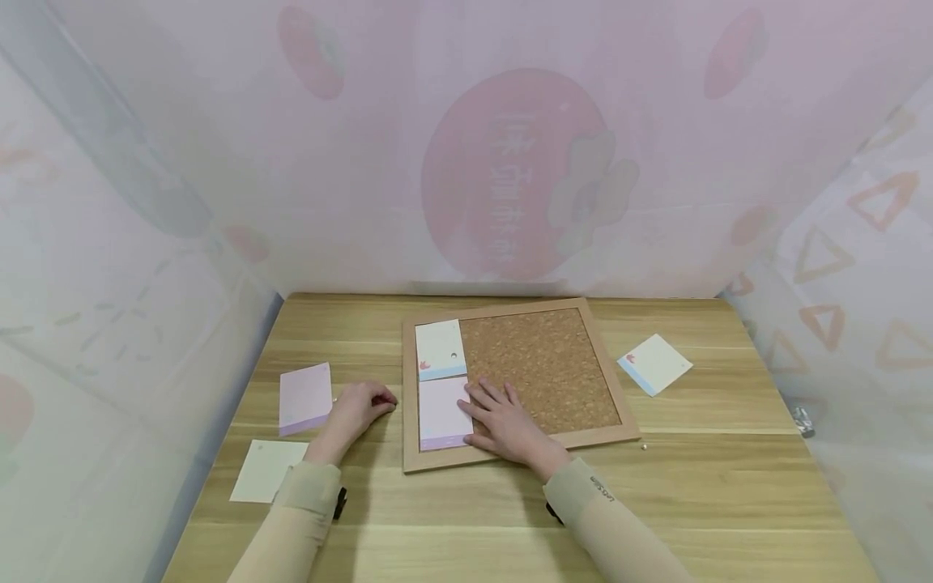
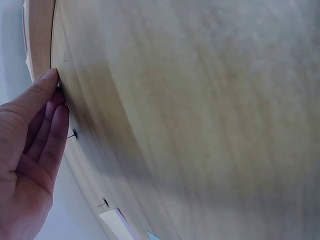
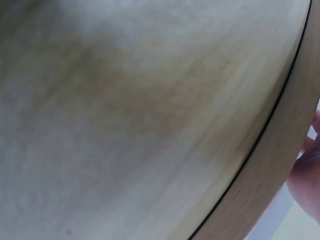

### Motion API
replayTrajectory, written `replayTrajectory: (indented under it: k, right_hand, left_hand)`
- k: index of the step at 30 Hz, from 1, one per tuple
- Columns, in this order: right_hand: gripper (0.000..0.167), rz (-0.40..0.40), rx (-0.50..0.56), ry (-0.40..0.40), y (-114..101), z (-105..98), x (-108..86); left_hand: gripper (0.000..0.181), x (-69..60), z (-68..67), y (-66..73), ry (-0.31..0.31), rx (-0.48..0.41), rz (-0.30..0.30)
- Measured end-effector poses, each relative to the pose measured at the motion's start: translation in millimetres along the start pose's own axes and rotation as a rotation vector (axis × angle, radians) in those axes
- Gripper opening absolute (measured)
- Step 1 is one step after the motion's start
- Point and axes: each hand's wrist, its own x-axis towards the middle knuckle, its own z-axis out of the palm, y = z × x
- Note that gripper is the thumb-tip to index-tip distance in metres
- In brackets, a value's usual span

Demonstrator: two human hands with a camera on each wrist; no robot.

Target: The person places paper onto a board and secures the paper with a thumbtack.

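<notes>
A wood-framed cork board (image 1: 539, 368) lies on the table, slightly turned. Inside its left edge a white note with a blue border (image 1: 440, 344) sits above a lilac note (image 1: 443, 406). My right hand (image 1: 510, 425) is spread flat, fingertips over the lilac note's right edge and palm on the cork and lower frame. Just left of the frame, my left hand (image 1: 355, 417) has thumb and fingertips together, pinching a tiny dark thing that looks like a thumbtack, mostly hidden. Beside these fingers a thumbtack (image 2: 74, 134) lies on the table, and another thumbtack (image 2: 104, 202) is farther off.
Left of my left hand lie a lilac note (image 1: 304, 397) and a pale cream note (image 1: 266, 470), partly under the forearm. A white note with a blue edge (image 1: 656, 364) is right of the board. A small tack-like piece (image 1: 644, 447) sits near the board's lower right corner.
</notes>
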Motion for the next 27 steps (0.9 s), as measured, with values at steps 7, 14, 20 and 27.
replayTrajectory:
  k: [7,14,20,27]
  right_hand:
    - [0.064,0.0,0.003,0.004,-0.1,-0.9,-0.5]
    - [0.064,-0.01,-0.008,0.013,-0.4,-1.0,-0.2]
    - [0.063,-0.014,-0.006,0.02,-0.4,-0.6,-0.4]
    - [0.064,-0.013,-0.003,0.027,1.0,1.2,-0.2]
  left_hand:
    - [0.005,-0.9,1.6,0.3,0.017,0.049,-0.005]
    - [0.004,-0.3,2.8,1.2,0.022,0.04,0.007]
    - [0.004,-1.3,2.1,0.9,0.01,-0.011,0.009]
    - [0.006,-4.6,1.7,1.6,-0.002,-0.078,-0.031]
